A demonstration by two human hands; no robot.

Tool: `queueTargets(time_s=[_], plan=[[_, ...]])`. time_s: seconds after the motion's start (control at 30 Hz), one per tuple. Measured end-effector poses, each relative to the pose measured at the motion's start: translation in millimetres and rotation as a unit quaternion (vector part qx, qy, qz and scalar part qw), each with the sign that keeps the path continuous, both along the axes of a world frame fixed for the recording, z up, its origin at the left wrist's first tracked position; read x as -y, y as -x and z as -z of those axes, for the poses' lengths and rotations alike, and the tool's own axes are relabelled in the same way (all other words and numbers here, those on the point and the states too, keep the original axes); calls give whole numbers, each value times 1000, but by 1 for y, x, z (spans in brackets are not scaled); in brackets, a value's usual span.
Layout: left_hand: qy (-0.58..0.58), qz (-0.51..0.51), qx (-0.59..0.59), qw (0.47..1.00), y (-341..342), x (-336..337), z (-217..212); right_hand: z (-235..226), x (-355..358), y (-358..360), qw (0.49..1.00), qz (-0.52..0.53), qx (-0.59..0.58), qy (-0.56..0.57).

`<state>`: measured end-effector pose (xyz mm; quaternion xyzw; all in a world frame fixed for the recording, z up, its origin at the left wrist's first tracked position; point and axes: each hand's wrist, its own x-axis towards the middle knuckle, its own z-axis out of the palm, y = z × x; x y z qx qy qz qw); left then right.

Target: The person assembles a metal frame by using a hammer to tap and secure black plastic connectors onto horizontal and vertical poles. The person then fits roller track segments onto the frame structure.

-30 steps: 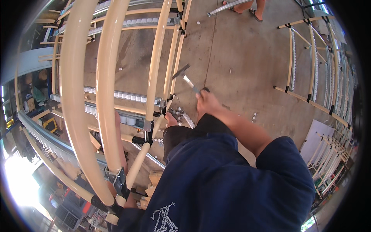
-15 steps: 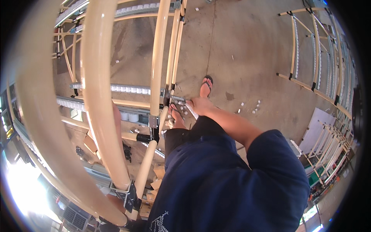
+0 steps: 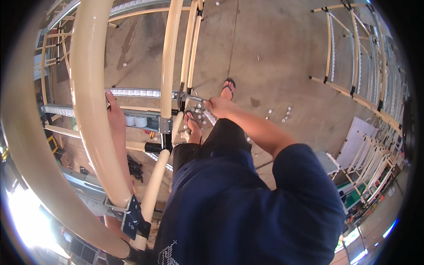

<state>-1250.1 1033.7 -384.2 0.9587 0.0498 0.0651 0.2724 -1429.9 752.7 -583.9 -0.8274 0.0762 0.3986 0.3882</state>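
My right hand (image 3: 218,107) is closed round the end of a slim grey metal tool (image 3: 196,98). The tool's far end reaches the joint where a roller track (image 3: 139,92) meets the upright tubes; its exact kind is too small to make out. My left arm passes behind a thick cream tube (image 3: 90,88) of the rack. Beside that tube, my left hand (image 3: 115,110) shows in part at the roller track, and most of its fingers are hidden. A metal bracket (image 3: 165,125) and a black joint (image 3: 166,142) sit on the frame nearer me.
Small white pieces (image 3: 286,115) lie scattered on the concrete floor. More tube racks (image 3: 353,53) stand at the right, near a pale panel (image 3: 357,141). Thick tubes cross close in front of me at the left. My sandalled feet (image 3: 228,89) stand beside the rack.
My left hand has come into view beside the thick tube at the roller track. The view has shifted, moving the rack leftward in the picture. My right hand keeps the tool at the joint.
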Motion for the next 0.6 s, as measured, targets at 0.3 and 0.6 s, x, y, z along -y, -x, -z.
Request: queueTargets(time_s=[0.3, 0.6], plan=[[-2, 2, 16, 1000, -4, 4, 0, 3, 12, 6, 998, -48, 33, -15], [1, 15, 27, 1000, -1, 0, 8, -2, 19, 2, 995, -76, 49, -33]])
